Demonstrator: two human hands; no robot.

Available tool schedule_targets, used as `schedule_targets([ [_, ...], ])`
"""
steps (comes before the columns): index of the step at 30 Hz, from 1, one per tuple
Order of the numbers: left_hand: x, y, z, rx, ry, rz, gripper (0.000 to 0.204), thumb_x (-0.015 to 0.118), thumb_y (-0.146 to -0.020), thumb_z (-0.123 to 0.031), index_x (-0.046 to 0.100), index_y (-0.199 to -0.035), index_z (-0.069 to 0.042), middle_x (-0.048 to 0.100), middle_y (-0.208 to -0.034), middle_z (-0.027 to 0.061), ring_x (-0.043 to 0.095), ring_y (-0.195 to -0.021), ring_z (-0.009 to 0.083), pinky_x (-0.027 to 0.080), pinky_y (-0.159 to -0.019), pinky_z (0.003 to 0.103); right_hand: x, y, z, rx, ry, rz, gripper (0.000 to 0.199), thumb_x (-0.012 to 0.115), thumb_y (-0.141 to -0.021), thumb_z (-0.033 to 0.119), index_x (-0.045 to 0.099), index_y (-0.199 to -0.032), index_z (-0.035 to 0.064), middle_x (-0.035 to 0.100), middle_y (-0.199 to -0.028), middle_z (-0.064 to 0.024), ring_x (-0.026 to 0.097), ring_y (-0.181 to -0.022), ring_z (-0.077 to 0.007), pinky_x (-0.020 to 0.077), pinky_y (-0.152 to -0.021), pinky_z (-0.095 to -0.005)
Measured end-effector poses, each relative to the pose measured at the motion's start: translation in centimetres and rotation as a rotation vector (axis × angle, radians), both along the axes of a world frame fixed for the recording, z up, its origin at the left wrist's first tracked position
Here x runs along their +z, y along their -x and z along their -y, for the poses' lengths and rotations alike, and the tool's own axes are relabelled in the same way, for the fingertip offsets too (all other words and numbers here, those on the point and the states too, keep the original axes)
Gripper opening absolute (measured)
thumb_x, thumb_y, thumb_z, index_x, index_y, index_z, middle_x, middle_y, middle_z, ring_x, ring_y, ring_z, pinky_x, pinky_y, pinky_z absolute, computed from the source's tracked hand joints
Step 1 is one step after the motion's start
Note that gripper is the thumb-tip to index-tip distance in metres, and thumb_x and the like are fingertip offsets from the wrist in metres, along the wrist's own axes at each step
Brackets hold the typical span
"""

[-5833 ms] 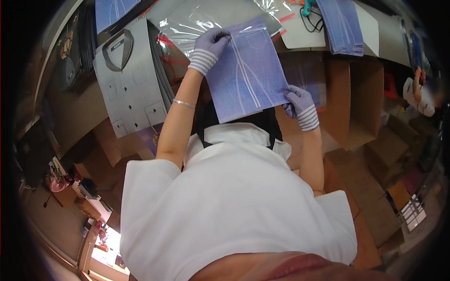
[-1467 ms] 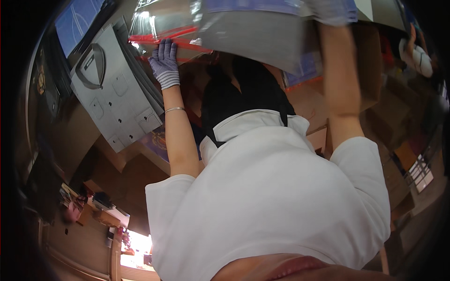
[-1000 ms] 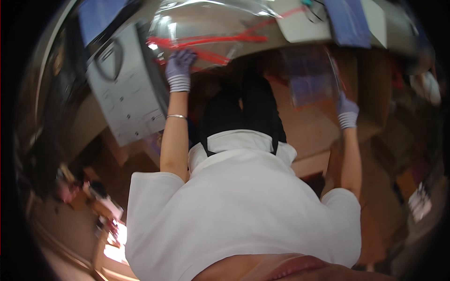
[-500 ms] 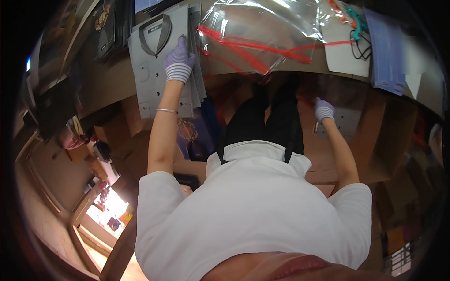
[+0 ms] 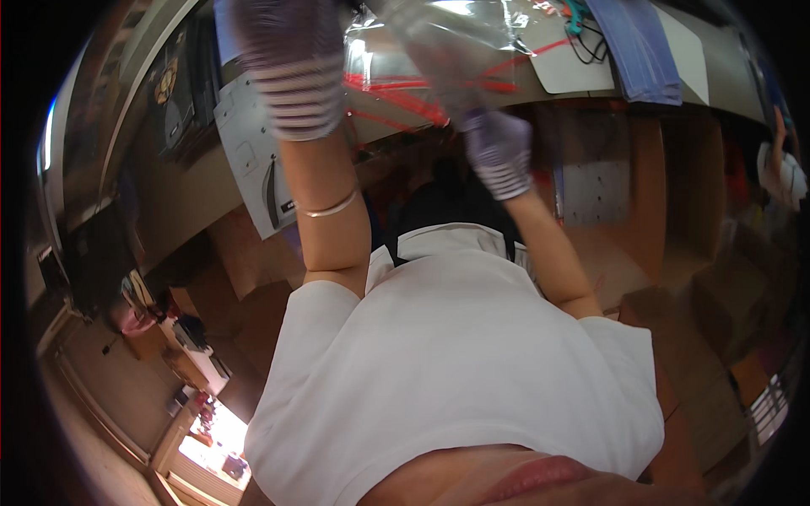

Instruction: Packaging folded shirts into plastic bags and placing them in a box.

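Cardboard boxes (image 5: 675, 278) crowd the floor under a long workbench (image 5: 194, 202) that curves across the top of the view, and going left to right along it comes first a grey folded garment with a dark collar (image 5: 257, 177) lying flat. Next is the left hand (image 5: 283, 63), gloved in pale purple with a striped cuff, raised high and blurred (whether its fingers are closed on anything I cannot tell). Just to its right, above and between both hands, lies the clear plastic bag with red stripes (image 5: 439, 59), its long axis running across the bench from left to right. The right hand (image 5: 498, 152), gloved alike, sits lower and appears to pinch the bag's lower edge, so it is the nearer one. Farther right rest a white board (image 5: 582, 59) and a blue folded cloth (image 5: 637, 46), well apart from both hands.
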State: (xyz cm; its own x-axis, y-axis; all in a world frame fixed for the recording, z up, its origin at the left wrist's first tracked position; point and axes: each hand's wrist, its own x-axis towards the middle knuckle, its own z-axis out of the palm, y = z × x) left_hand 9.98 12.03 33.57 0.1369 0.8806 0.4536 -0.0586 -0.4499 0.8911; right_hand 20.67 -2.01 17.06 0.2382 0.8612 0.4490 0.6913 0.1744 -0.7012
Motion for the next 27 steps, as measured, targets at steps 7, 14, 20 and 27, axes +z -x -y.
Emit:
schedule_targets([
  [7,-24.1,-8.7,-3.2,-0.402,0.028,-0.898,0.023,0.064,-0.073,-0.027,0.063,-0.087,-0.009,0.063,-0.082,0.0094,0.060,-0.078,0.0267,0.048,-0.074,0.036,-1.8,-15.7,13.2,-0.599,0.042,0.301,0.023,0.059,-0.081,0.007,0.058,-0.104,0.0014,0.061,-0.100,-0.0141,0.060,-0.081,-0.0240,0.0486,-0.071,-0.0295],
  [14,-34.5,-8.0,-6.5,-0.424,-0.122,-0.980,0.024,0.055,-0.077,-0.029,0.063,-0.084,-0.007,0.061,-0.084,0.0140,0.058,-0.083,0.0298,0.046,-0.077,0.036,-0.8,-17.3,26.6,-0.723,0.332,0.296,0.030,0.059,-0.083,0.014,0.054,-0.102,-0.0086,0.058,-0.107,-0.0147,0.056,-0.093,-0.0239,0.0424,-0.083,-0.0306],
  [20,-31.6,-8.8,-7.1,-0.321,0.610,-0.831,0.027,0.056,-0.079,-0.028,0.063,-0.080,-0.001,0.062,-0.067,0.0092,0.057,-0.061,0.0164,0.046,-0.061,0.029,-0.7,-12.6,23.8,-0.651,0.366,0.077,0.041,0.058,-0.083,0.019,0.048,-0.112,-0.0081,0.053,-0.114,-0.0159,0.050,-0.099,-0.0273,0.0363,-0.090,-0.0336],
  [27,-32.0,-5.9,-10.0,-0.016,0.325,-0.487,0.015,0.054,-0.080,-0.015,0.061,-0.077,-0.002,0.062,-0.067,0.0078,0.058,-0.063,0.0129,0.047,-0.061,0.027,-3.2,-10.2,17.4,-0.393,0.598,0.000,0.023,0.053,-0.085,0.012,0.058,-0.102,-0.0019,0.062,-0.097,-0.0151,0.058,-0.086,-0.0233,0.0432,-0.080,-0.0317],
])
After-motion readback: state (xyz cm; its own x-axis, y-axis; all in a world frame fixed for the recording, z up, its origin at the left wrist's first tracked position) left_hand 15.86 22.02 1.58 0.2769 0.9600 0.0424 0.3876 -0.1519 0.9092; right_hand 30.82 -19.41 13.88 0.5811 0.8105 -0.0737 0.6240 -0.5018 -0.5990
